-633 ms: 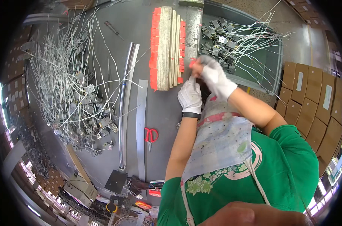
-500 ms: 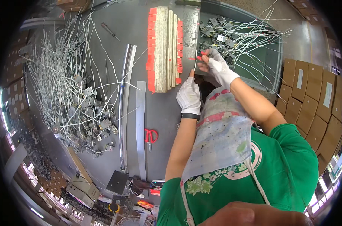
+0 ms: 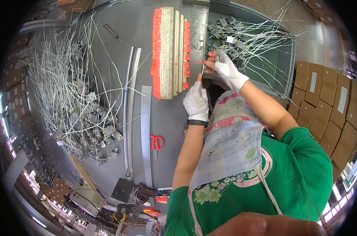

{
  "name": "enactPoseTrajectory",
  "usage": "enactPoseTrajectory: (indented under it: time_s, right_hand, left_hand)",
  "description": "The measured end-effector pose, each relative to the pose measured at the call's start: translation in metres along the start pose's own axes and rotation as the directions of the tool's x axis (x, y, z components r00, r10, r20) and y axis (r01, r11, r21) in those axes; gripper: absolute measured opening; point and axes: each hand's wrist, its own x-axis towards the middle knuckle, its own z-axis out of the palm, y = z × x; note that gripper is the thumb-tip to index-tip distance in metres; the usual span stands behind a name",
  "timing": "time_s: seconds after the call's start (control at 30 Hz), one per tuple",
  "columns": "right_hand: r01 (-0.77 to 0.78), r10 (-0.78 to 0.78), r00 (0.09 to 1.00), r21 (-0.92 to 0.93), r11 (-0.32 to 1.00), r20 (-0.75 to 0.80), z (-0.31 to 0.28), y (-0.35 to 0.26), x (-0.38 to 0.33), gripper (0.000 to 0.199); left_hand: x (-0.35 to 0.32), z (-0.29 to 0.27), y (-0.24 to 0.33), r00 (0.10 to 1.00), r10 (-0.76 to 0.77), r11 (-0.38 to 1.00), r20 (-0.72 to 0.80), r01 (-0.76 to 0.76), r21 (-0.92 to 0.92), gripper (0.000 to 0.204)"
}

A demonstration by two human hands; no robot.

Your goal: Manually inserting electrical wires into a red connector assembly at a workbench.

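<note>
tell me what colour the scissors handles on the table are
Red, seen in the head view: scissors.

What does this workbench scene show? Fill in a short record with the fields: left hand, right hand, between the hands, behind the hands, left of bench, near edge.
left hand: white-gloved left hand, fingertip raised to a thin white wire
right hand: white-gloved right hand, pinching the same wire, a small red tag at its fingers
behind the hands: rows of red tags on strips
right of bench: wired metal parts in a tray
left of bench: heap of wired parts
near edge: red-handled scissors
</note>
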Motion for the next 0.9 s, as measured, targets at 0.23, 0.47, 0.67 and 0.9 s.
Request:
enactPoseTrajectory:
  time_s: [0.23,0.47,0.67,0.9]
  right_hand:
    - [-0.092,0.096,0.995,-0.175,0.980,0.012,0.018,-0.023,-0.009,0.040]
    - [0.050,-0.052,0.993,0.017,0.999,0.108,0.033,-0.047,-0.039,0.041]
    - [0.385,-0.359,0.918,-0.157,0.910,0.170,0.064,-0.062,-0.070,0.034]
    - [0.523,-0.507,0.851,-0.138,0.841,0.138,0.089,-0.056,-0.105,0.039]
  left_hand:
    - [-0.007,-0.011,0.002,0.997,-0.036,0.955,-0.071,0.013,-0.297,0.041]
    - [-0.027,-0.048,0.022,0.991,-0.092,0.672,-0.092,-0.007,-0.741,0.031]
    - [-0.054,-0.076,0.030,0.986,-0.162,0.577,-0.024,0.075,-0.813,0.030]
    - [-0.083,-0.096,0.022,0.974,-0.192,0.528,-0.116,0.003,-0.849,0.030]
